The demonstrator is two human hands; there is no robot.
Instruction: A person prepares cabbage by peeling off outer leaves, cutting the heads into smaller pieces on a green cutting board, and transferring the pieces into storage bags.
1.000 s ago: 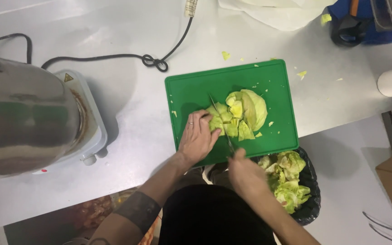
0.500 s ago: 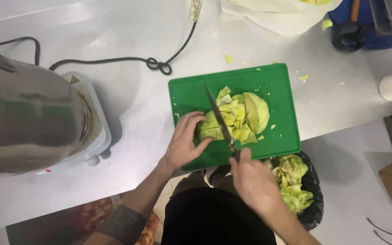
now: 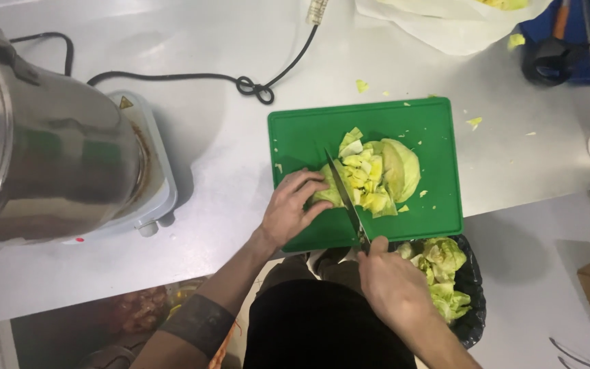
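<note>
A pale green cabbage (image 3: 384, 172), partly cut into chunks, lies on a green cutting board (image 3: 425, 130) at the front edge of a steel counter. My left hand (image 3: 289, 208) presses on the cabbage's left side, fingers curled over the cut pieces. My right hand (image 3: 389, 279) grips the handle of a long knife (image 3: 345, 198), whose blade points away from me and lies down across the cabbage just right of my left fingers.
A large steel pot (image 3: 42, 143) stands on a white electric hotplate (image 3: 155, 181) at the left, its black cord (image 3: 240, 82) knotted behind the board. A black-lined bin (image 3: 469, 290) of cabbage leaves stands below the counter edge at the right. A white bag (image 3: 445, 24) lies at the back.
The knife, raised half a second ago, has come down into the cabbage. My left hand has shifted slightly along the cabbage. The view has drifted a little.
</note>
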